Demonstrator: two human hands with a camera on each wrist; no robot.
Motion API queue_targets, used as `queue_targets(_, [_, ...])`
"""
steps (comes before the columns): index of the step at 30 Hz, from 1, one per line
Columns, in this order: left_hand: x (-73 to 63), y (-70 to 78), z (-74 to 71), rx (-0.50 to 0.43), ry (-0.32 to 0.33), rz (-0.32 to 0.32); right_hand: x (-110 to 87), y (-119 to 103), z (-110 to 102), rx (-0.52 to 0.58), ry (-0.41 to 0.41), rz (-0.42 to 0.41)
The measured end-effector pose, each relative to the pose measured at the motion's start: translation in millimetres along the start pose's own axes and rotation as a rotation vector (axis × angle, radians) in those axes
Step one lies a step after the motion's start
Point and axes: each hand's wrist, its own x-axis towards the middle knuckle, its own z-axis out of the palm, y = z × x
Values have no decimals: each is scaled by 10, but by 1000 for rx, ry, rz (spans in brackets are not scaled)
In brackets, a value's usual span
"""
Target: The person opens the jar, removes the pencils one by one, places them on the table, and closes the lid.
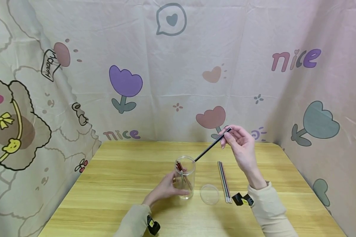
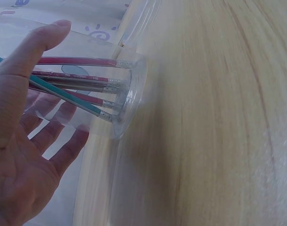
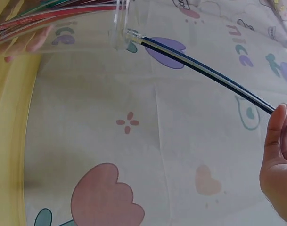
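Observation:
A clear jar [image 1: 187,184] stands upright on the wooden table with several pencils [image 2: 82,79] leaning inside, their silver ends at its base. My left hand [image 1: 167,188] holds the jar from its left side, thumb and fingers round the wall. My right hand [image 1: 240,144] pinches a dark pencil [image 1: 211,146] near its upper end, above and right of the jar. That pencil slants down to the left, its silver-capped end [image 3: 135,36] at the jar's rim. Whether it touches the rim I cannot tell.
A round clear lid [image 1: 209,194] lies flat just right of the jar. Beyond it several more pencils [image 1: 224,182] lie side by side on the table [image 1: 112,184]. A patterned cloth [image 1: 172,82] hangs behind the table and along its sides.

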Motion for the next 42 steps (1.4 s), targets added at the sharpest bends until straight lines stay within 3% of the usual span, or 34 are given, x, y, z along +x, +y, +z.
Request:
queue_targets(3, [5,-8,3,4,2,5,19,-24,-17,60,32,1])
queue_targets(11, [10,-28,11,10,10,10,31,-57,-101,55,97,3])
queue_targets(21, [5,-19,12,3,5,10,-12,38,-310,-66,136,21])
queue_targets(31, [15,17,-2,-22,-7,12,-58,109,-450,-258,184,152])
queue_targets(42, [11,11,-2,-22,0,11,-145,243,-663,-335,183,271])
